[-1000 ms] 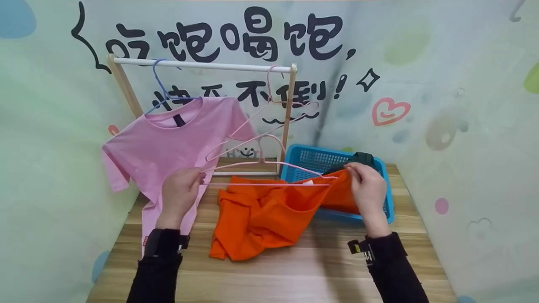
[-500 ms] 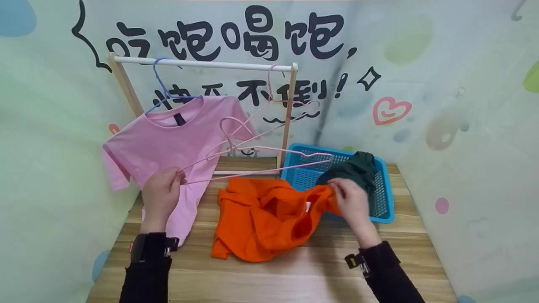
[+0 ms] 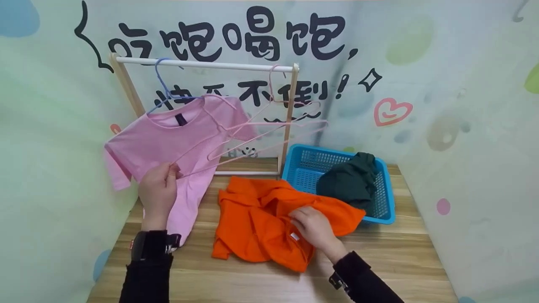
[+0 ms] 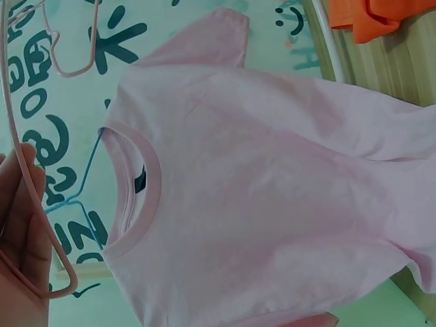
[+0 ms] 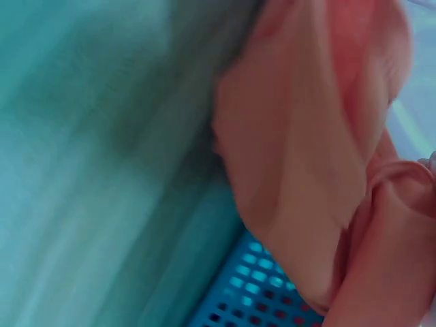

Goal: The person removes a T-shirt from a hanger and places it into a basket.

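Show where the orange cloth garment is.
In the head view, the orange cloth garment lies below centre on the wooden table, beside the blue plastic basket, under the right hand.

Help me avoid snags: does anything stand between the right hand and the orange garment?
Nothing visible does. The right hand is right over the orange garment, and the pink hanger in the left hand is outside that space.

The table (image 3: 236,283) bears orange cloth (image 3: 261,227), a basket (image 3: 301,177), seemingly a rack (image 3: 219,65).
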